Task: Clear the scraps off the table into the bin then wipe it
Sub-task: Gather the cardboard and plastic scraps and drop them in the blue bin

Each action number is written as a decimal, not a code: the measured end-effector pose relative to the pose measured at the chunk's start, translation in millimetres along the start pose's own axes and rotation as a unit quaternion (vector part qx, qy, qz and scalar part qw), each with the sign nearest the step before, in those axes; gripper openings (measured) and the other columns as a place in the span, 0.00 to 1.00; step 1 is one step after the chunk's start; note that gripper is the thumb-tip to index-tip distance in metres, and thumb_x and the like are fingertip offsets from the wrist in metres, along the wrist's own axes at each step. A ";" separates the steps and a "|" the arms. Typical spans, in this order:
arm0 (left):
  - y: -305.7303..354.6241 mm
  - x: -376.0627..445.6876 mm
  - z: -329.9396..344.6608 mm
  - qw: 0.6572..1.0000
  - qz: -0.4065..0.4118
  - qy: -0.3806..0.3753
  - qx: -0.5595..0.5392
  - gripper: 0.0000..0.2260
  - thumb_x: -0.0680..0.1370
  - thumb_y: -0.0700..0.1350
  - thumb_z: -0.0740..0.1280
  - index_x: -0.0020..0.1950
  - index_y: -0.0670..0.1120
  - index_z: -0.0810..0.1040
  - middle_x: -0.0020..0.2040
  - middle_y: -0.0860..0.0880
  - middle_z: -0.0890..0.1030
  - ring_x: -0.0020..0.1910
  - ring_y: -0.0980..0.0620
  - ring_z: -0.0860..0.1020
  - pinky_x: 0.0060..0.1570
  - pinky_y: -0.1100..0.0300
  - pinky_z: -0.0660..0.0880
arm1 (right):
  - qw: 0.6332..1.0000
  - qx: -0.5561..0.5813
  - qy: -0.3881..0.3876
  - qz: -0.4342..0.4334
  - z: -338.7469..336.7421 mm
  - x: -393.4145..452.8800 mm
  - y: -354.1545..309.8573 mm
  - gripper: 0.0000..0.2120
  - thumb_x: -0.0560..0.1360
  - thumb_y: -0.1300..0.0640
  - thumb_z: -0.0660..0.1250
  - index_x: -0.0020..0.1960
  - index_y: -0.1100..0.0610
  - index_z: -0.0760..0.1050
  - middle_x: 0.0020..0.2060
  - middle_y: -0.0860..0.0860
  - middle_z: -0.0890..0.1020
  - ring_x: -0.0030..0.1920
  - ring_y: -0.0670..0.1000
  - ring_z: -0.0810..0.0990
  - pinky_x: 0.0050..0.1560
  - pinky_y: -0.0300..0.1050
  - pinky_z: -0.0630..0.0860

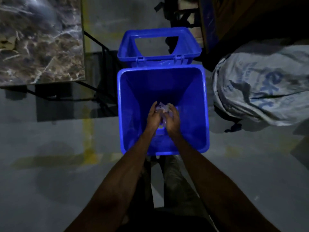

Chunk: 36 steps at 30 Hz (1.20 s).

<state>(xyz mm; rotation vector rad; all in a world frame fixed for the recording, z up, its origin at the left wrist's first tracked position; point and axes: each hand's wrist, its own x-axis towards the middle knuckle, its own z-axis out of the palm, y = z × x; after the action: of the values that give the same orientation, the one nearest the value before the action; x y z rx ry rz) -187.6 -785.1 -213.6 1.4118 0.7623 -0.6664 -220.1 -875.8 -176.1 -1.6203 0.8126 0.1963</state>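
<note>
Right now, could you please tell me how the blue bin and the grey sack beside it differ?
The blue bin is rigid and square-mouthed; the grey sack is soft and crumpled. The bin stands upright and open, its lid swung back; the sack slumps on its side. The bin is plain; the sack bears blue print. Both sit on the floor, and the left hand and right hand hold paper scraps over the bin only.

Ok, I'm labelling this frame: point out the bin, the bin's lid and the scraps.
bin (206, 114): head view, right rim.
lid (130, 46): head view, left side of the open lid's frame.
scraps (163, 106): head view, pale crumpled bits between the two hands.
</note>
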 end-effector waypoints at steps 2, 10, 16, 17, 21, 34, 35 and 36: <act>-16.8 18.6 -3.6 0.999 -0.007 0.012 0.049 0.24 0.72 0.51 0.71 0.64 0.72 0.76 0.62 0.52 0.84 0.62 0.46 0.81 0.69 0.45 0.75 | 0.998 -0.055 -0.023 -0.028 -10.6 10.1 11.5 0.32 0.73 0.42 0.67 0.70 0.62 0.77 0.69 0.59 0.77 0.72 0.60 0.74 0.75 0.54 0.68; 21.0 -56.4 -13.3 0.992 0.004 0.056 0.116 0.18 0.82 0.33 0.65 0.72 0.41 0.76 0.64 0.43 0.79 0.50 0.62 0.80 0.50 0.70 0.76 | 0.985 -0.160 -0.052 -0.043 -45.9 1.0 12.2 0.20 0.76 0.64 0.70 0.68 0.66 0.78 0.66 0.63 0.79 0.70 0.62 0.75 0.72 0.43 0.64; 23.4 -112.7 -41.0 0.980 0.028 0.071 0.184 0.16 0.82 0.37 0.68 0.69 0.42 0.77 0.58 0.41 0.81 0.53 0.50 0.77 0.39 0.73 0.71 | 0.968 -0.205 -0.123 -0.071 -48.5 -42.2 -21.6 0.20 0.77 0.70 0.69 0.69 0.67 0.76 0.69 0.63 0.77 0.72 0.61 0.74 0.73 0.42 0.63; 25.8 -121.7 -45.0 0.978 0.035 0.072 0.191 0.16 0.81 0.37 0.68 0.70 0.42 0.77 0.60 0.38 0.81 0.53 0.50 0.76 0.39 0.72 0.71 | 0.964 -0.211 -0.142 -0.075 -45.4 -51.6 -29.1 0.21 0.77 0.69 0.69 0.70 0.67 0.75 0.70 0.62 0.77 0.73 0.61 0.73 0.73 0.42 0.62; 38.5 -158.6 -69.5 0.967 0.083 0.077 0.228 0.20 0.81 0.39 0.69 0.73 0.44 0.75 0.64 0.40 0.81 0.60 0.46 0.79 0.52 0.67 0.71 | 0.939 -0.250 -0.210 -0.106 -23.1 -88.5 -56.5 0.24 0.77 0.57 0.66 0.71 0.65 0.75 0.71 0.61 0.76 0.73 0.61 0.73 0.73 0.41 0.62; 48.1 -242.5 -258.9 0.857 0.353 0.096 0.364 0.24 0.77 0.45 0.66 0.74 0.41 0.75 0.68 0.40 0.78 0.68 0.41 0.75 0.68 0.54 0.68 | 0.779 -0.440 -0.215 -0.391 89.3 -204.1 -124.4 0.26 0.78 0.48 0.63 0.74 0.55 0.72 0.69 0.55 0.77 0.62 0.62 0.80 0.58 0.57 0.78; 44.1 -247.4 -275.5 0.862 0.349 0.102 0.353 0.24 0.78 0.45 0.66 0.74 0.41 0.74 0.69 0.40 0.77 0.68 0.41 0.75 0.68 0.56 0.67 | 0.774 -0.442 -0.215 -0.399 104.8 -215.2 -121.7 0.25 0.79 0.49 0.63 0.74 0.55 0.72 0.69 0.55 0.77 0.63 0.61 0.80 0.58 0.56 0.77; 39.2 -250.6 -290.5 0.869 0.343 0.108 0.340 0.23 0.79 0.44 0.67 0.75 0.42 0.74 0.70 0.41 0.77 0.69 0.42 0.74 0.69 0.57 0.66 | 0.773 -0.440 -0.221 -0.401 119.3 -226.5 -119.9 0.25 0.79 0.50 0.64 0.74 0.55 0.72 0.69 0.55 0.77 0.63 0.60 0.79 0.59 0.55 0.77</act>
<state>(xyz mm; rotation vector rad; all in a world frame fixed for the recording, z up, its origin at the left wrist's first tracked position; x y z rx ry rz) -328.0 -502.3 7.9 2.2736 0.1205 -0.2002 -278.0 -677.3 16.6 -2.5102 -0.4885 0.3509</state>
